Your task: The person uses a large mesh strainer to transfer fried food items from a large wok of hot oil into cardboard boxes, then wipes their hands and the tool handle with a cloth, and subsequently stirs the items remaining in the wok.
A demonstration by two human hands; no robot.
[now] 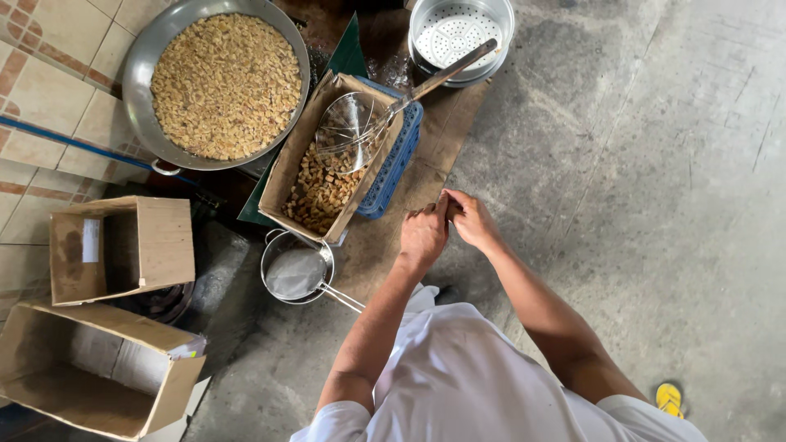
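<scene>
My left hand (423, 236) and my right hand (472, 219) meet in front of me above a brown cardboard sheet (426, 139) on the floor. Their fingertips touch; the left fingers are curled, and whether anything small sits between them is not visible. Just left of the hands a paper-lined blue crate (391, 168) holds fried golden chunks (323, 190). A wire skimmer (354, 127) with a long metal handle rests across that crate.
A big metal wok (155, 49) full of fried pieces sits at top left. A perforated steel steamer pot (460, 33) stands at the top. A fine-mesh strainer (297, 272) lies near two open cardboard boxes (123, 245). A yellow sandal (669, 399) shows at lower right.
</scene>
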